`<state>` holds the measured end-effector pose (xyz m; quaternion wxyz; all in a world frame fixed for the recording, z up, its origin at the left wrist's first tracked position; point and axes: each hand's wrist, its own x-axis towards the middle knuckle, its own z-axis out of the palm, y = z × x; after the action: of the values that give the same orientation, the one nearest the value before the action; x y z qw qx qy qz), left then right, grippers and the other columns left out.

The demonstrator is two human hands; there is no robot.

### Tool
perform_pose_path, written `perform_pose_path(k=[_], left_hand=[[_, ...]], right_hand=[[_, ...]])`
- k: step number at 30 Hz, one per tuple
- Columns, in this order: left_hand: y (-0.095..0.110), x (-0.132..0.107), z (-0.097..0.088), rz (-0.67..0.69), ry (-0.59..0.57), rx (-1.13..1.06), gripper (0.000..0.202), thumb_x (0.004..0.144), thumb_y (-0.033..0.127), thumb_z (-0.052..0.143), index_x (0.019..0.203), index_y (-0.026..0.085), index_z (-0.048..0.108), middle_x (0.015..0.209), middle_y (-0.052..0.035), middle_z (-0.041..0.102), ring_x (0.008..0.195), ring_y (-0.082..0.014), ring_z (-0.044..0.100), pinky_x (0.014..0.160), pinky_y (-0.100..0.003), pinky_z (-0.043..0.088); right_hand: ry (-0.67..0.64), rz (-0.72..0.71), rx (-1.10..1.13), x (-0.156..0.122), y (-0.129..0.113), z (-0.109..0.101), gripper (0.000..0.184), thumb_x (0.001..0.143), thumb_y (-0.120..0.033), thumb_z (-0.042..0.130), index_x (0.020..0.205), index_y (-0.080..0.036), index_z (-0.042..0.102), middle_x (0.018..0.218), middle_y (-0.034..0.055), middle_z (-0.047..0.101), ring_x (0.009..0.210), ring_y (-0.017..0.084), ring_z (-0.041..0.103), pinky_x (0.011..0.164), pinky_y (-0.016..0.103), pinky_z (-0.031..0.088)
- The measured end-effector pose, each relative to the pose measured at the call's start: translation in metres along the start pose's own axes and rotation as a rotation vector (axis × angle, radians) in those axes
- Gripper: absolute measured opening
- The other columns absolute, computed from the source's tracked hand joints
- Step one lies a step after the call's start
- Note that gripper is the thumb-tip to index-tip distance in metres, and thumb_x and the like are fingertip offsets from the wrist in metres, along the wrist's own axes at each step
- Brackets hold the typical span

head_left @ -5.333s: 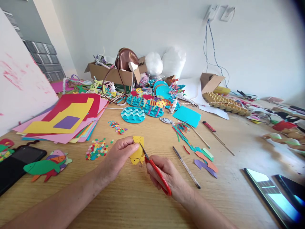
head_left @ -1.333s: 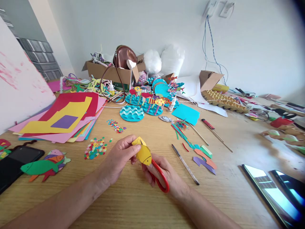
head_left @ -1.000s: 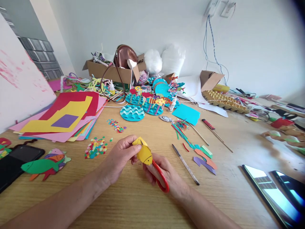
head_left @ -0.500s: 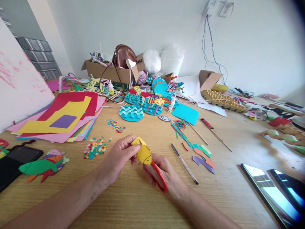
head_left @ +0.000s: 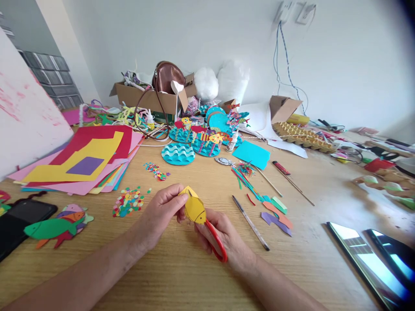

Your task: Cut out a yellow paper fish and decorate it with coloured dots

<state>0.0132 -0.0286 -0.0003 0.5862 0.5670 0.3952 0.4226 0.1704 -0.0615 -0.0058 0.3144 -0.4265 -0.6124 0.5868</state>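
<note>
A yellow paper fish (head_left: 195, 210) with a drawn eye, gill line and fins is pinched by its tail end in my left hand (head_left: 167, 205). Some uncut yellow paper still surrounds the tail. My right hand (head_left: 223, 233) grips red-handled scissors (head_left: 218, 242) just below the fish's head; their blades are hidden behind the paper. To the right of my hands lies a pen (head_left: 250, 222). Cut paper fish in green (head_left: 48, 226) and other colours are piled at the left, by a black phone (head_left: 29, 220).
Coloured paper sheets (head_left: 106, 144) are stacked at left, near a heap of paper dots (head_left: 128, 202). Paper scraps (head_left: 277, 218), a cutter (head_left: 281, 167) and thin sticks lie at right. Decorated blue discs (head_left: 178, 154), glue bottles and a cardboard box (head_left: 139, 96) stand farther back. Two dark glossy devices (head_left: 353, 259) lie at right.
My left thumb has shifted slightly up and left on the paper by the tail. Otherwise both hands, the fish and the scissors stay nearly the same; the whole view has slid slightly left.
</note>
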Motion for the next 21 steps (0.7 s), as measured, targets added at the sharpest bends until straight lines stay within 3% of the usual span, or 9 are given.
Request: perform_pose_path(k=[21], left_hand=[[-0.0041, 0.0000, 0.0007, 0.000, -0.039, 0.035, 0.022, 0.080, 0.031, 0.045, 0.064, 0.017, 0.046, 0.057, 0.0039, 0.044, 0.053, -0.0084, 0.040, 0.048, -0.019, 0.034]], right_hand=[[-0.007, -0.030, -0.028, 0.0028, -0.0002, -0.0005, 0.036, 0.085, -0.047, 0.044, 0.079, -0.014, 0.058, 0.047, -0.0059, 0.039, 0.040, 0.006, 0.034, 0.039, 0.017, 0.028]])
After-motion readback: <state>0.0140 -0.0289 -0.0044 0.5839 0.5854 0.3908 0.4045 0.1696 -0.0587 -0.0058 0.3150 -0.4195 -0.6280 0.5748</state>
